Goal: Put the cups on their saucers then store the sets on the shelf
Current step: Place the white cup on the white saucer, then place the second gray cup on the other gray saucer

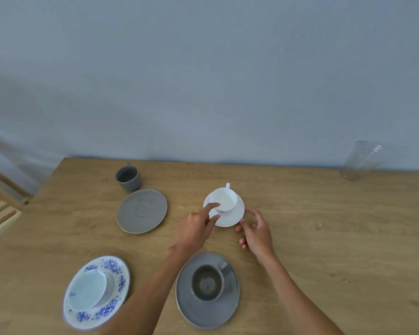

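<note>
The white cup [224,199] sat on the white saucer [230,217] toward the far middle of the table [324,226], its handle pointing away to the far side and the cup looking slightly tilted toward us, so we judged it not quite settled in the saucer's well. Our left hand [195,229] reached in from the near left, with the index finger touching the cup's near rim and the thumb lying on the saucer's near-left edge; those fingers [212,206] were spread rather than pinching anything. Our right hand [255,232] lay just beside the saucer's near-right edge, fingers loosely curled and apart, and we could not tell whether any of them touched the china. The set therefore lay just beyond both hands, between them, with the left hand the closer and already in contact. To the left, a grey cup [128,177] stood on the bare table just beyond its empty grey saucer [142,211], apart from it and not yet paired. Nearer to us, a dark grey cup [207,282] rested on a dark grey saucer [207,315], and a pale blue cup [87,291] sat on a blue-flowered saucer [121,269]. At the far left edge a wooden shelf [0,213] showed, which we judged to be where the sets belonged. A clear plastic container [363,160] stood at the far right.
</note>
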Demonstrator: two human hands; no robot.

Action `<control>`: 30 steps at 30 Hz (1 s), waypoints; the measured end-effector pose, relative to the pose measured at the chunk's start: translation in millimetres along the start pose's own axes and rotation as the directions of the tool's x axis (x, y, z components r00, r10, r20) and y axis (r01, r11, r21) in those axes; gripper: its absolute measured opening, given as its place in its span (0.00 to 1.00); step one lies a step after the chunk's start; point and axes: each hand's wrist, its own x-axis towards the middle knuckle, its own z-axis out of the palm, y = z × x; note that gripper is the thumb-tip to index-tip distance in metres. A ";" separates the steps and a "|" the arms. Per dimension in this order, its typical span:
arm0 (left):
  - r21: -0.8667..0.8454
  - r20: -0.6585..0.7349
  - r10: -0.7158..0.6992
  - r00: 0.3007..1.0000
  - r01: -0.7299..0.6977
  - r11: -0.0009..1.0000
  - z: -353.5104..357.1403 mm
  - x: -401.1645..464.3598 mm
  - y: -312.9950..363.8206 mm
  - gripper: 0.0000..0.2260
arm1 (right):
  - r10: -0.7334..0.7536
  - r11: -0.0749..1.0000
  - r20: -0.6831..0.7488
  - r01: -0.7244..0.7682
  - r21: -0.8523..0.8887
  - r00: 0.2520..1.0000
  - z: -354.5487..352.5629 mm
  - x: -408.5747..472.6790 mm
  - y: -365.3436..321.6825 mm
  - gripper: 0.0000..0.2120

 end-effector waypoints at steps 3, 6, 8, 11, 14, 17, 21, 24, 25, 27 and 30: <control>-0.103 -0.051 -0.030 0.998 0.025 0.994 -9.3 -4.1 -3.1 0.15 | -0.017 0.999 -0.014 0.018 0.047 1.000 -2.0 -6.2 -1.1 0.12; -0.146 -0.068 -0.082 0.994 0.071 0.987 -31.6 -8.3 -10.1 0.16 | -0.001 0.998 -0.041 0.004 0.068 0.999 -6.1 -14.4 -7.8 0.07; -0.189 -0.100 -0.106 0.989 0.086 0.978 -53.4 -13.4 -16.9 0.16 | -0.034 0.996 -0.082 0.041 0.083 0.996 -9.3 -21.7 -18.6 0.05; -0.245 -0.185 -0.150 0.971 0.102 0.964 -90.3 -20.1 -31.0 0.14 | -0.125 0.986 -0.096 0.134 0.096 0.988 -8.1 -37.4 -49.4 0.05; -0.235 -0.237 -0.164 0.957 0.107 0.966 -126.6 -24.3 -46.5 0.13 | -0.222 0.972 -0.047 0.224 0.063 0.974 7.5 -57.4 -89.4 0.07; -0.228 -0.234 -0.172 0.957 0.118 0.967 -157.7 -22.3 -64.7 0.13 | -0.291 0.957 0.025 0.291 0.007 0.956 37.0 -74.6 -119.0 0.07; -0.234 -0.250 -0.197 0.948 0.138 0.962 -183.5 -15.8 -103.3 0.14 | -0.322 0.941 0.134 0.333 -0.067 0.937 89.0 -89.1 -133.8 0.07; -0.202 -0.221 -0.231 0.948 0.187 0.961 -191.8 -12.0 -136.7 0.16 | -0.307 0.941 0.161 0.324 -0.092 0.938 131.8 -92.8 -129.1 0.07; -0.163 -0.204 -0.233 0.951 0.202 0.966 -192.7 -11.0 -147.1 0.16 | -0.291 0.946 0.163 0.309 -0.096 0.943 145.0 -92.2 -124.2 0.07; -0.101 -0.172 -0.228 0.959 0.213 0.972 -192.1 -8.7 -165.9 0.18 | -0.250 0.957 0.161 0.269 -0.107 0.955 169.5 -88.8 -110.2 0.07; -0.069 -0.124 -0.218 0.968 0.211 0.975 -187.4 -3.0 -188.9 0.19 | -0.178 0.963 0.138 0.202 -0.180 0.974 196.3 -79.0 -80.5 0.09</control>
